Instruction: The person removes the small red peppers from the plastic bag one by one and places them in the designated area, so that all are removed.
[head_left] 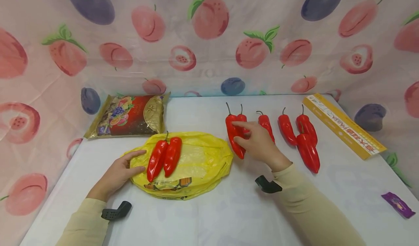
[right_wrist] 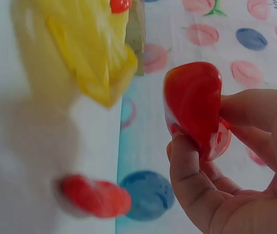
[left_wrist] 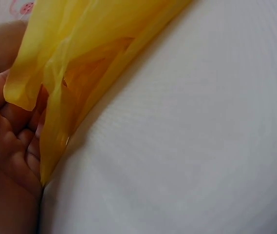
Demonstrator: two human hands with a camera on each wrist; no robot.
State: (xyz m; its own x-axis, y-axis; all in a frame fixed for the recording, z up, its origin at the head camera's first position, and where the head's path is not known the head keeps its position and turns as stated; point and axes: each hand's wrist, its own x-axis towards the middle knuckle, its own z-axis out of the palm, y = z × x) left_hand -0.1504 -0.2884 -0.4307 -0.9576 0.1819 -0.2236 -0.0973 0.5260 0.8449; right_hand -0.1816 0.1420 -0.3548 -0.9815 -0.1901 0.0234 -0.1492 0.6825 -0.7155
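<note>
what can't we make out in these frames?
- Left wrist view: left hand's fingertips, covered by the yellow bag; grip unclear.
- Head view: lower part of the second pepper from left off the bag, behind the right hand.
- Right wrist view: topmost pepper, cut by the upper edge.
- Head view: purple packet's print, too small.

Yellow bag (head_left: 200, 161), peppers (head_left: 308, 152) on table (head_left: 203, 218)

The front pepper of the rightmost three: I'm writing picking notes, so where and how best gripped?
Probably pinch the front pepper across its tapering tip half, from above: both sides lie free there, whereas its stem end crowds the two peppers behind.
</note>
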